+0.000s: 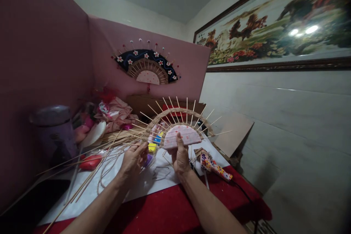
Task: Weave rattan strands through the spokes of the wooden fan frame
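Observation:
In the middle of the head view, my two hands hold up a half-round fan frame (182, 135) with a pale pink, red-dotted centre. Thin wooden sticks spread outward from it, and a band of woven brown cord (164, 113) arches across them. My right hand (181, 157) grips the fan's base, its thumb pressed on the pink cloth. At the left end of the band, my left hand (134, 159) is closed with fingers pinched around the cord. A loose length of cord (101, 177) trails on the white sheet below that hand.
Bundled wooden sticks (120, 137) and a red packet (91, 161) lie left, near a lidded purple container (56, 131). A flower-patterned glue gun (215, 168) with a black cable rests right on the red tablecloth (161, 210). A finished dark fan (146, 58) hangs on the pink panel.

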Available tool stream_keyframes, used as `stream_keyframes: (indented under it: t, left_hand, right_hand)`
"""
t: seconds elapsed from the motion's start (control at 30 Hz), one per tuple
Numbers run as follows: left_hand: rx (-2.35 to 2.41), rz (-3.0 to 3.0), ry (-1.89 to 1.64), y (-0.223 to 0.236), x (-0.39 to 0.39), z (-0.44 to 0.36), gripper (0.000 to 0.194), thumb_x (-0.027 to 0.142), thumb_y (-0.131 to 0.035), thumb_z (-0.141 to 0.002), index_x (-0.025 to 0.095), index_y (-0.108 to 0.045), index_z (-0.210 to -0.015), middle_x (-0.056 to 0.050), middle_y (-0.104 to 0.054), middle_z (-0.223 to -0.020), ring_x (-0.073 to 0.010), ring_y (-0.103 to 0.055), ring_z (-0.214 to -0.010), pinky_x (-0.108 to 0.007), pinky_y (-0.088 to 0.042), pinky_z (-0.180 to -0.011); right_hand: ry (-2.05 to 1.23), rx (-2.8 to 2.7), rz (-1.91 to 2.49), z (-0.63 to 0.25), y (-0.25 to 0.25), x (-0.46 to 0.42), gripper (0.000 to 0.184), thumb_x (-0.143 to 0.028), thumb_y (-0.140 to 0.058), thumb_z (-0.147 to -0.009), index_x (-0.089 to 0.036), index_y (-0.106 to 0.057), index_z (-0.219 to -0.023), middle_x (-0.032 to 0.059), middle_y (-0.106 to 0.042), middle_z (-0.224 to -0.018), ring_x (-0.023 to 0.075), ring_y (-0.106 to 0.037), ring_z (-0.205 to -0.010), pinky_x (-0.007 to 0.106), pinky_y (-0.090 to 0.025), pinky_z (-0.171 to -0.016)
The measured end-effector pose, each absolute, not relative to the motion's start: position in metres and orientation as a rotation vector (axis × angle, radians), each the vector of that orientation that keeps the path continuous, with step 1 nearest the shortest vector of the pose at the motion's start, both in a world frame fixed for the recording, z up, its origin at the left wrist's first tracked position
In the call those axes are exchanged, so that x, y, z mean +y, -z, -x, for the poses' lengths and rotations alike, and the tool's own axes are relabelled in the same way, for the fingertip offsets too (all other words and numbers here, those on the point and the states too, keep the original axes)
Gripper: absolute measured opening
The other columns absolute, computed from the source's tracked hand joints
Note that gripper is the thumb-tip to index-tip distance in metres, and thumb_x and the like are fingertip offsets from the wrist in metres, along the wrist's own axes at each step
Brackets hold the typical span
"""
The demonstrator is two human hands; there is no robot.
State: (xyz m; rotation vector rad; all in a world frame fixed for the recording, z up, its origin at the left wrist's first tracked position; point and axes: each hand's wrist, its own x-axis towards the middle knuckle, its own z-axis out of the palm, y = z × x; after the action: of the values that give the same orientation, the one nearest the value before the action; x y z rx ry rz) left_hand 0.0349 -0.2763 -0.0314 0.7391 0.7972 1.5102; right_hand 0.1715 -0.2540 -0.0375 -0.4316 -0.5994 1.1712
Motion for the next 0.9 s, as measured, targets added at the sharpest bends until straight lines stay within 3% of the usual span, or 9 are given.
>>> stream_keyframes:
  t: [0.43, 0.57, 0.9]
  left_hand:
    - [0.797, -0.733, -1.530, 0.0348, -0.2760, -0.0343, 0.035, 0.025, -0.080, -0.046, 0.012, -0.061, -0.073, 0.003, -0.057, -0.060, -0.0055, -0.050, -0.050, -0.015, -0.037, -0.047]
    - [0.819, -0.751, -1.530, 0.0319, -0.2773, -0.0337, 0.034, 0.032, -0.078, -0.049, 0.012, -0.061, -0.070, 0.003, -0.056, -0.058, -0.0056, -0.049, -0.049, -0.015, -0.036, -0.046]
    - [0.817, -0.848, -1.617, 0.0314, -0.2787, -0.0305, 0.026, 0.032, -0.074, -0.052, 0.012, -0.057, -0.055, 0.003, -0.052, -0.051, -0.0052, -0.042, -0.044, -0.016, -0.032, -0.042]
  right_hand:
    - [-1.240, -0.477, 0.375, -0.1714, 0.0399, -0.2503, 0.028, -0.034, -0.068, -0.067, -0.021, -0.057, -0.089, -0.0047, -0.064, -0.073, 0.0082, -0.058, -0.058, 0.020, -0.048, -0.054]
    - [-1.291, -0.475, 0.352, -0.1736, 0.0414, -0.2492, 0.027, -0.034, -0.069, -0.067, -0.019, -0.059, -0.088, -0.0034, -0.065, -0.072, 0.0085, -0.059, -0.058, 0.020, -0.048, -0.054]
    - [-1.320, -0.458, 0.300, -0.1777, 0.0403, -0.2512, 0.027, -0.033, -0.069, -0.068, -0.021, -0.060, -0.091, -0.0028, -0.068, -0.078, 0.0092, -0.062, -0.064, 0.020, -0.050, -0.059]
